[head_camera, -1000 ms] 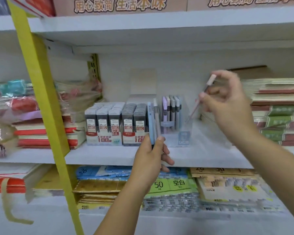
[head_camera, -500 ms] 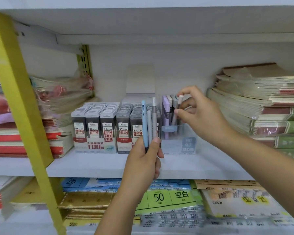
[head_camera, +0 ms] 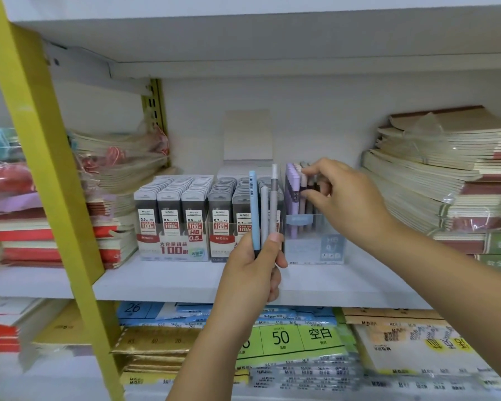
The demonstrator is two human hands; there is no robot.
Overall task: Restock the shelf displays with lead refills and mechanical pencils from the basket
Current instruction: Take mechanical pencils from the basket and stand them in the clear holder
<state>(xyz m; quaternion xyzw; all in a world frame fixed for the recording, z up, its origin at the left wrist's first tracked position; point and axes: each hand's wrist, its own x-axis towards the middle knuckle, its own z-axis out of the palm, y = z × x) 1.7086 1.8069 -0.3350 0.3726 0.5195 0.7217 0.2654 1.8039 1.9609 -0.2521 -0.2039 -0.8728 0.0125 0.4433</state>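
Note:
My left hand (head_camera: 255, 270) grips three mechanical pencils (head_camera: 264, 206) upright in front of the shelf: one light blue, two grey. Behind them stands a clear pencil display box (head_camera: 315, 244) holding purple and grey pencils (head_camera: 294, 192). My right hand (head_camera: 339, 195) reaches over that box from the right, with thumb and fingers pinching a pencil among those standing in it. Left of the box stand two display cartons of lead refill cases (head_camera: 185, 209), marked 0.5 and 0.7. The basket is out of view.
A yellow shelf upright (head_camera: 41, 157) slants across the left. Stacked notebooks (head_camera: 446, 175) fill the right of the white shelf (head_camera: 185, 282), wrapped notebooks (head_camera: 119, 157) the left. Paper packs (head_camera: 287, 340) lie on the shelf below.
My right hand brought a pencil down from the upper right into the clear display box. The left hand, still holding its pencils, stayed in front of the refill cartons.

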